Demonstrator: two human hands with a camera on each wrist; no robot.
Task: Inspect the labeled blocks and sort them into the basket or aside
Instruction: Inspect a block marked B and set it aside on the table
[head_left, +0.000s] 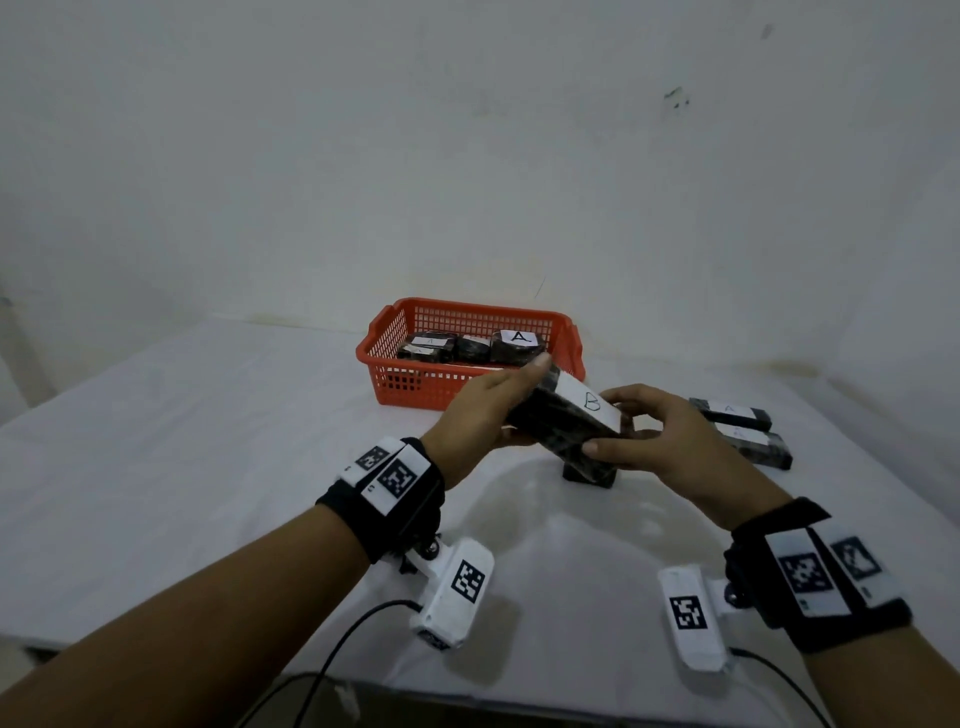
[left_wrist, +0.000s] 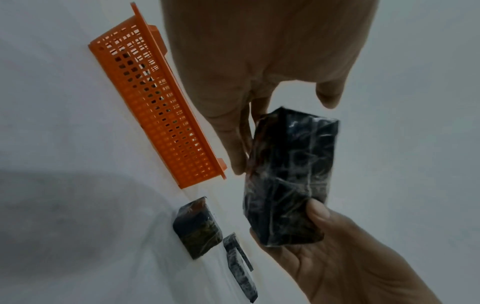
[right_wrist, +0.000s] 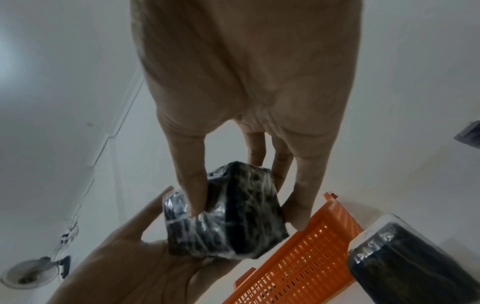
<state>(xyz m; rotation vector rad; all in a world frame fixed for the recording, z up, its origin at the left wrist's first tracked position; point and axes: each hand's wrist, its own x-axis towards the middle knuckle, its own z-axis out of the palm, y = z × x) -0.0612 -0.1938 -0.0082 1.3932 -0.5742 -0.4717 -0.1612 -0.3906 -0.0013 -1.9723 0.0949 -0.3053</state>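
Both hands hold one black plastic-wrapped block (head_left: 563, 423) in the air, just in front of the orange basket (head_left: 415, 387). The left hand (head_left: 483, 410) cups its far end with fingers curled round it. The right hand (head_left: 657, 434) pinches the near end between thumb and fingers (head_left: 621, 397). The white label (head_left: 589, 400), turned upward, appears to read B.

Judged step: inspection. Keep the label facing up and both end grips firm, since the film wrap looks slippery. Blocks in the basket show an A label (head_left: 519, 338), so this one probably goes aside.

Two blocks (head_left: 743, 428) lie on the counter (head_left: 208, 441) to the right, and another block (head_left: 589, 475) stands directly beneath. Open counter lies left and near; the basket rim is close ahead.
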